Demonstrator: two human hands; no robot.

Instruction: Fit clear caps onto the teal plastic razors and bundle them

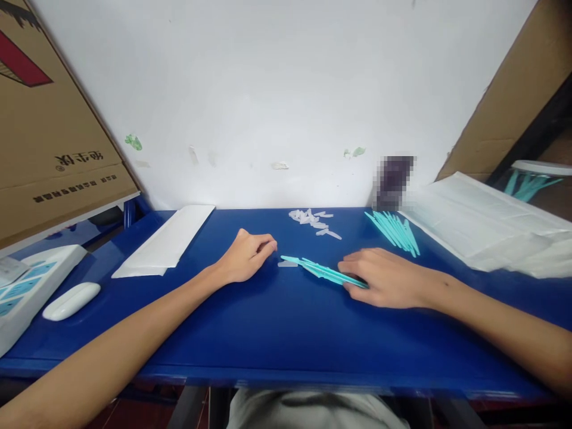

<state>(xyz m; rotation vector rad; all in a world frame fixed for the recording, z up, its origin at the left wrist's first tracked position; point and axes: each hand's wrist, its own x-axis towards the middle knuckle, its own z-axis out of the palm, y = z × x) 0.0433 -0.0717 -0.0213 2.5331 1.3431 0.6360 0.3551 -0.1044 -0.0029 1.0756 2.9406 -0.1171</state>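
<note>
My right hand [379,277] is closed around the rear ends of several slim teal eyebrow razors [326,273], whose front ends point left over the blue table. One small translucent blade cap [288,264] lies by their tips. To the left of these tips, my left hand [248,256] has its fingers curled and thumb pressed in; whatever is between them is hidden. A loose pile of translucent caps [306,217] lies further back, near the wall. More teal razors [393,231] lie side by side beyond my right hand.
Folded white sheets [167,241] lie on the table [250,333] at left, near a white oval case [71,301] and a white tray-like box [42,286]. White packaging [500,223] and a tub of teal sticks [534,182] stand right. A cardboard box [58,119] rises left.
</note>
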